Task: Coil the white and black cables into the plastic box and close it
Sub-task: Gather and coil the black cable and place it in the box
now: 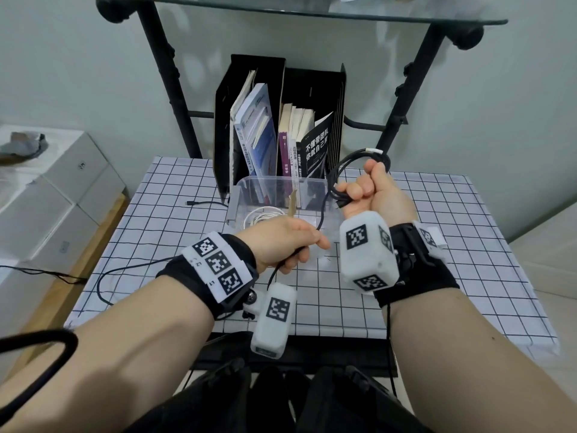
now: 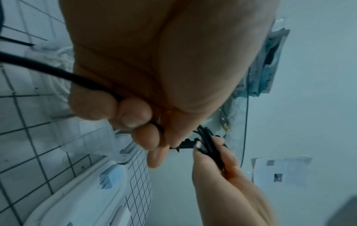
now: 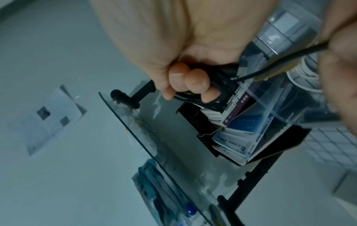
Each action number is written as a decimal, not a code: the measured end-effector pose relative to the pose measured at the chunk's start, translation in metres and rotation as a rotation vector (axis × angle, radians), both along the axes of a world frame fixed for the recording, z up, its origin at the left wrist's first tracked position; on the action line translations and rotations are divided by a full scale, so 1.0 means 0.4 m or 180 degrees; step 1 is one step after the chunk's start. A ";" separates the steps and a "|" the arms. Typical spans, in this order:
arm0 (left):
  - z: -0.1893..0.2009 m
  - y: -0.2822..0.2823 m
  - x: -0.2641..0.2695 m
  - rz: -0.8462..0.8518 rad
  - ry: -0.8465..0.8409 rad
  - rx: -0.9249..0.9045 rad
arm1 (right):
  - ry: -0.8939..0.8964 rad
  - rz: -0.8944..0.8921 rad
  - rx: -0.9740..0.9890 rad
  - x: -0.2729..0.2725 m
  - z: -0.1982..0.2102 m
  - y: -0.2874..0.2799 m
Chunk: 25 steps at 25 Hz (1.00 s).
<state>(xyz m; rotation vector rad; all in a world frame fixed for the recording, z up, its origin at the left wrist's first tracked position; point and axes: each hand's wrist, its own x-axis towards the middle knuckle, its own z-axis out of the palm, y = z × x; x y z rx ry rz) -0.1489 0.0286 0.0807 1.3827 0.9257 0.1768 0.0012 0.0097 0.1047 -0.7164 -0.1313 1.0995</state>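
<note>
The bench (image 1: 175, 214), under a white grid-lined cloth, carries a black file holder (image 1: 249, 76) full of books and, in front of it, the clear plastic box (image 1: 249, 185), which stands open. The box's lid (image 2: 81, 198) lies on the cloth nearby; only the left wrist view shows it, with a pale blue latch.

The white cable (image 1: 265, 215) already lies coiled inside the box. The black cable (image 1: 359, 160) is partly wound: the right hand (image 1: 374, 195) is clenched round a bundle of its loops, raised above the box's right edge. The left hand (image 1: 290, 242) pinches the loose run between thumb and fingers, and the remaining length trails off over the cloth to the left.

So the step in hand looks like coiling the black cable, roughly midway. The next move probably calls for feeding more slack up to the bundle, keeping the loops even so they fit beside the white coil.

The right wrist view shows the loops (image 3: 193, 93) stacked under the curled fingers, which the head view only hints at.
</note>
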 end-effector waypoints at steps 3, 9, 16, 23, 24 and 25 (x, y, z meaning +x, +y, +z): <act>0.023 -0.002 0.004 -0.0169 0.0053 0.0216 | -0.0697 -0.0019 -0.0203 -0.009 -0.012 -0.008; 0.065 0.004 0.006 -0.0675 0.0671 0.0822 | -0.2624 0.0607 -0.0680 -0.029 -0.050 -0.022; 0.088 0.023 0.007 -0.0682 0.0424 0.0758 | -0.4579 0.1344 -0.1087 -0.023 -0.024 -0.019; 0.089 0.062 -0.015 -0.0274 0.0070 0.0578 | -0.5674 0.2059 -0.1591 -0.015 0.006 -0.017; 0.090 0.072 -0.022 -0.0221 0.0022 0.0592 | -0.5548 0.2132 -0.1638 -0.012 0.009 -0.024; 0.090 0.080 -0.030 -0.0159 -0.0011 0.0632 | -0.5404 0.2204 -0.1672 -0.008 0.009 -0.030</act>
